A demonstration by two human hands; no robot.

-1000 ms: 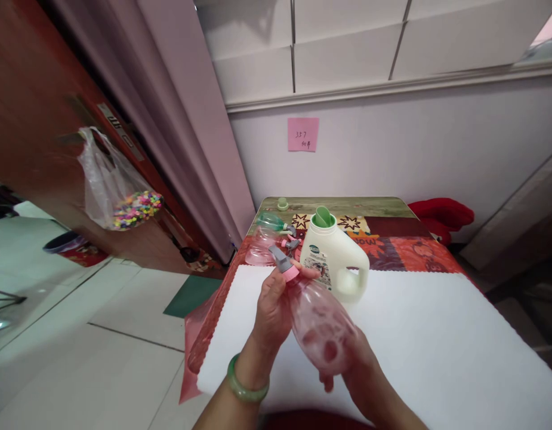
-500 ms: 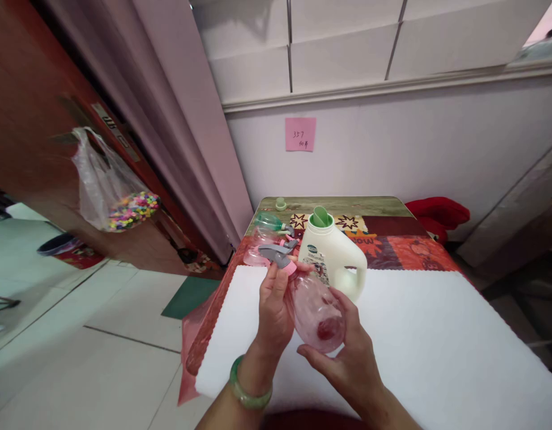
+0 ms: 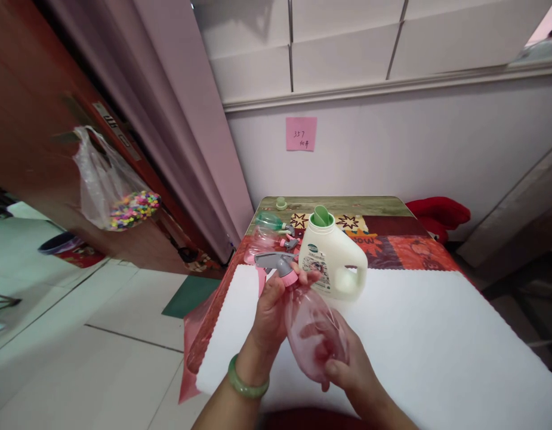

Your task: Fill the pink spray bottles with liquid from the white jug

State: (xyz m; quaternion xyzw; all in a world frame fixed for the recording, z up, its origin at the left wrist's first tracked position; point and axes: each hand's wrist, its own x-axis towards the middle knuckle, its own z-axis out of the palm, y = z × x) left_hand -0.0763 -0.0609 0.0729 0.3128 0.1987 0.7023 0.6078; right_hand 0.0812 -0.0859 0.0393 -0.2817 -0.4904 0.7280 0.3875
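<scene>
A translucent pink plastic spray bottle [image 3: 309,340] with a grey trigger head and pink collar is held tilted over a white scallop-edged mat [image 3: 414,334], in front of the jug. The left hand [image 3: 269,313], a green bangle at its wrist, grips the bottle at the collar; the right hand [image 3: 354,364] is closed around its lower body, fingers visible through the wall. Whether the bottle holds liquid, I cannot tell. The cream plastic jug with a loop handle [image 3: 336,263] stands upright, a green spout [image 3: 321,216] in its mouth, contents hidden; its printed front label [image 3: 315,269] is too small to read with certainty. To its left lie a clear green plastic spray bottle [image 3: 269,221] and a second clear pink one, grey-triggered [image 3: 260,239]; beyond them sits a small pale-green cap [image 3: 281,203]. The square pink paper note [image 3: 301,134] on the wall reads "357" above smaller handwritten characters. On the door handle, a translucent white plastic bag [image 3: 96,191] contains small multicoloured pieces [image 3: 135,210].
</scene>
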